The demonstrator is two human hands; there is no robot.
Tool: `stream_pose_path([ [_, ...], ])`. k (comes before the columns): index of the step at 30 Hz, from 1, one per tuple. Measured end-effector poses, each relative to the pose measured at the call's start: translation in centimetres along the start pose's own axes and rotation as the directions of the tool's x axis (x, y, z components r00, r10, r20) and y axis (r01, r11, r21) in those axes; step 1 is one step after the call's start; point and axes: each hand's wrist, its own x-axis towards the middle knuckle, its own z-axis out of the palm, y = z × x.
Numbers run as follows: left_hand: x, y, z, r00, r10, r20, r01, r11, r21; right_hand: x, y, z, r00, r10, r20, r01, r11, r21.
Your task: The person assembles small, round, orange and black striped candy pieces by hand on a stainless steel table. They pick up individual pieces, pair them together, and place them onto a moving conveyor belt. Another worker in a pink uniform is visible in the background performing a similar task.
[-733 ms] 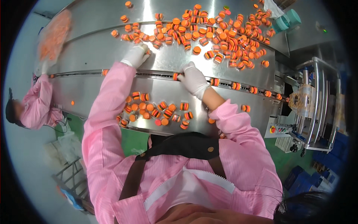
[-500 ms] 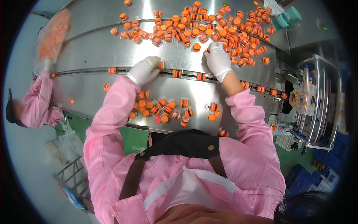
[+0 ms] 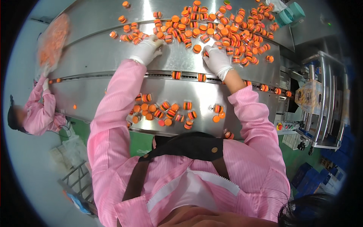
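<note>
Small burger-shaped candies [image 3: 196, 48] in orange, red and dark layers, several in clear wrapping, lie in a big heap at the far side of the steel table. My left hand [image 3: 145, 52], in a white glove, reaches to the heap's near left edge, thumb and fingers apart. What its fingertips touch is partly hidden. At the heap's near middle my gloved right hand [image 3: 219, 62] has its fingers curled on a burger-shaped candy [image 3: 206, 54]. Between me and the heap runs a conveyor channel [image 3: 189, 76] carrying spaced candies [image 3: 176, 75].
More candies [image 3: 165, 105] lie on the near tabletop. A machine with metal rollers [image 3: 319, 102] stands right. Teal cups [image 3: 295, 13] sit far right. At left, a co-worker [image 3: 38, 109] in pink is beside the channel with a bag of orange pieces [image 3: 53, 39].
My left hand has moved from the channel, where a candy was at its fingers, out to the heap. My right hand has shifted slightly nearer, a candy at its fingertips.
</note>
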Motion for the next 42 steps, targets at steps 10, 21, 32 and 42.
stream_pose_path([
  [10,3.2,-1.7,-0.9,0.832,-0.035,0.554,0.032,0.999,0.015,-4.2,-3.7,2.7,0.988,-0.124,0.093,0.012,0.659,0.752],
  [21,-5.4,-4.5,1.1,0.909,-0.376,0.181,0.279,0.226,-0.933,-3.6,-3.3,2.9,0.995,-0.039,-0.097,0.054,0.985,0.162],
  [32,-8.1,1.6,3.8,0.852,-0.501,0.149,0.519,0.777,-0.357,2.7,-1.8,2.4,0.982,0.022,-0.188,0.003,0.992,0.128],
  [42,0.5,-7.5,1.3,0.877,-0.472,-0.090,0.473,0.881,-0.015,-1.6,-7.4,6.3,0.973,-0.231,0.028,0.137,0.667,0.733],
])
